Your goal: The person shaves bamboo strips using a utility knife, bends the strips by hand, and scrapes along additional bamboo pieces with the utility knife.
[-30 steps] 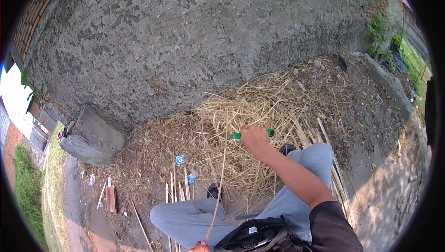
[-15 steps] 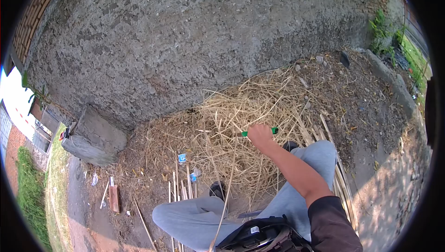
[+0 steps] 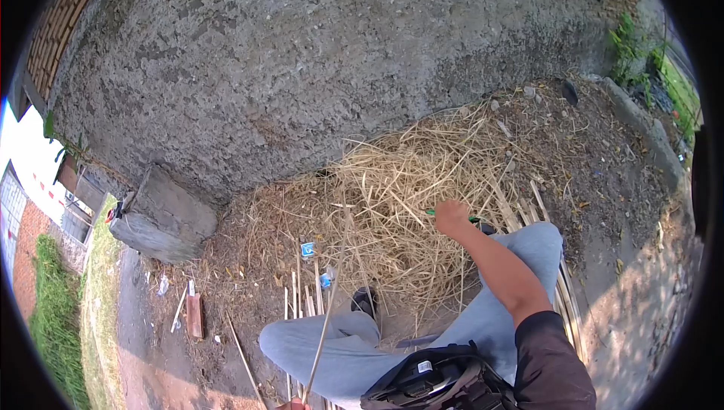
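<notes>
My right hand (image 3: 452,218) is closed around a green-handled tool (image 3: 473,220), its fist over the straw-coloured pile. Parts of the green handle show on both sides of the fist; I cannot make out a blade. A long thin bamboo strip (image 3: 326,319) slants up from the bottom edge across my left knee, its far tip over the pile, left of the tool and apart from it. At the strip's near end, just a sliver of my left hand (image 3: 292,405) shows at the frame edge, closed on it. Below my right fist, thin shavings (image 3: 407,252) are heaped between my legs.
A rough grey wall (image 3: 302,71) rises behind the pile. Split bamboo strips (image 3: 569,308) lie beside my right leg, and others (image 3: 296,297) by my left knee. A concrete block (image 3: 170,214), a brown piece (image 3: 194,315) and blue-and-white litter (image 3: 307,249) are to the left.
The bamboo strip has shifted left, and its tip has moved away from the tool. My right hand has moved slightly right with the tool. A bit of my left hand now shows at the bottom.
</notes>
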`<action>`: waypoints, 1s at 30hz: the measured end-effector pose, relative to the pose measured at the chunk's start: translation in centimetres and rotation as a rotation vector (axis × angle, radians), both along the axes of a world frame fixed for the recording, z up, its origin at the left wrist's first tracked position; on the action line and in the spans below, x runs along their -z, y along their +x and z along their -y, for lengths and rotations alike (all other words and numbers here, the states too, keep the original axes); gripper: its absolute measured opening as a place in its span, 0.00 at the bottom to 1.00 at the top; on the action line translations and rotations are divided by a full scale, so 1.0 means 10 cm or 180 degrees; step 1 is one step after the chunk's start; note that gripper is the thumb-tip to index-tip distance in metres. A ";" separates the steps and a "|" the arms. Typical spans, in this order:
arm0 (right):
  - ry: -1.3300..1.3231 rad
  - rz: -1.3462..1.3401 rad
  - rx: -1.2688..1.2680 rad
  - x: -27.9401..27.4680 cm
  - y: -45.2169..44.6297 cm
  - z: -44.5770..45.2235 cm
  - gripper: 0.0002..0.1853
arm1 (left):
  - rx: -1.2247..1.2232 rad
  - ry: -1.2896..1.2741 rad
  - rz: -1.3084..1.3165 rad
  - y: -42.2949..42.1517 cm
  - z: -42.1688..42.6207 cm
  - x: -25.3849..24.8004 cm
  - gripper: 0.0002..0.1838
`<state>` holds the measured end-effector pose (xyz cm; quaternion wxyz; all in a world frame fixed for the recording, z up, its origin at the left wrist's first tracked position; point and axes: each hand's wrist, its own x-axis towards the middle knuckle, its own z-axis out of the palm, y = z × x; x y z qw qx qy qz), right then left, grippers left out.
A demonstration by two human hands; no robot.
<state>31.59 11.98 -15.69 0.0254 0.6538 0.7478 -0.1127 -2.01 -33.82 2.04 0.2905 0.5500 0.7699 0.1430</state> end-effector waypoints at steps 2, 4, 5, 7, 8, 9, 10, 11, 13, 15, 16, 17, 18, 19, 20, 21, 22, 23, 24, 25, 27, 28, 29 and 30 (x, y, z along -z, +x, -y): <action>-0.0006 -0.0153 -0.0063 -0.30 -0.04 0.09 0.09 | -0.0155 -0.0076 0.0112 0.01 -0.17 -0.01 0.24; -0.0010 -0.0337 -0.0129 -0.63 -0.08 0.20 0.10 | -0.0733 -0.0529 0.1502 0.18 -0.46 -0.32 0.26; 0.0250 -0.0636 -0.0156 -0.76 -0.10 0.26 0.10 | -0.0969 -0.0614 0.1892 0.10 -0.47 -0.18 0.25; 0.0512 -0.0929 -0.0192 -1.03 -0.10 0.40 0.10 | -0.1031 -0.0751 0.2005 0.12 -0.63 -0.18 0.23; 0.0553 -0.1277 -0.0200 -1.17 -0.10 0.50 0.10 | -0.1107 -0.0918 0.2108 0.13 -0.69 -0.16 0.21; 0.0591 -0.1625 -0.0210 -1.28 -0.09 0.57 0.12 | -0.1074 -0.0890 0.2216 0.16 -0.73 -0.11 0.17; 0.0596 -0.1627 -0.0210 -1.35 -0.07 0.62 0.12 | -0.1072 -0.0886 0.2214 0.18 -0.77 -0.11 0.17; 0.0575 -0.1766 -0.0224 -1.41 -0.05 0.67 0.12 | -0.0980 -0.0845 0.2488 0.28 -0.87 -0.20 0.15; 0.0563 -0.1899 -0.0236 -1.38 -0.05 0.69 0.12 | -0.0876 -0.0799 0.2766 0.35 -0.96 -0.20 0.14; 0.1078 -0.2032 -0.0331 -1.31 -0.08 0.69 0.09 | -0.0597 -0.0759 0.3133 0.31 -1.02 -0.09 0.13; 0.1076 -0.2035 -0.0325 -1.30 -0.08 0.68 0.09 | -0.0595 -0.0765 0.3129 0.30 -1.04 -0.06 0.13; 0.1040 -0.2068 -0.0316 -1.32 -0.08 0.70 0.09 | -0.0596 -0.0791 0.2988 0.31 -1.06 -0.05 0.12; 0.1005 -0.2100 -0.0307 -1.34 -0.08 0.70 0.09 | -0.0595 -0.0818 0.2848 0.31 -1.08 -0.05 0.12; 0.1001 -0.2101 -0.0297 -1.35 -0.08 0.71 0.09 | -0.0591 -0.0827 0.2844 0.30 -1.10 -0.04 0.12; 0.1033 -0.2171 -0.0307 -1.37 -0.08 0.71 0.09 | -0.0477 -0.0766 0.2722 0.28 -1.10 -0.02 0.12; 0.1064 -0.2240 -0.0316 -1.39 -0.07 0.71 0.09 | -0.0363 -0.0706 0.2600 0.27 -1.11 -0.02 0.11; 0.1056 -0.2239 -0.0304 -1.43 -0.06 0.72 0.09 | -0.0360 -0.0720 0.2599 0.27 -1.10 -0.02 0.11; 0.0790 -0.2227 -0.0297 -1.52 -0.04 0.73 0.08 | -0.0480 -0.0773 0.2612 0.28 -1.10 -0.03 0.11; 0.0530 -0.2212 -0.0295 -1.57 -0.02 0.73 0.07 | -0.0600 -0.0819 0.2626 0.28 -1.10 -0.04 0.10; 0.0524 -0.2211 -0.0297 -1.56 -0.02 0.73 0.07 | -0.0605 -0.0822 0.2627 0.28 -1.10 -0.03 0.10; 0.0828 -0.2422 -0.0359 -1.53 -0.01 0.72 0.07 | -0.0548 -0.0739 0.2677 0.25 -1.10 0.01 0.11; 0.0820 -0.2419 -0.0371 -1.53 -0.01 0.72 0.07 | -0.0561 -0.0738 0.2683 0.24 -1.10 0.02 0.11; 0.0905 -0.2482 -0.0331 -1.54 0.01 0.71 0.07 | -0.0539 -0.0694 0.2579 0.24 -1.11 0.02 0.11; 0.0993 -0.2545 -0.0291 -1.55 0.03 0.70 0.08 | -0.0515 -0.0650 0.2476 0.24 -1.11 0.02 0.11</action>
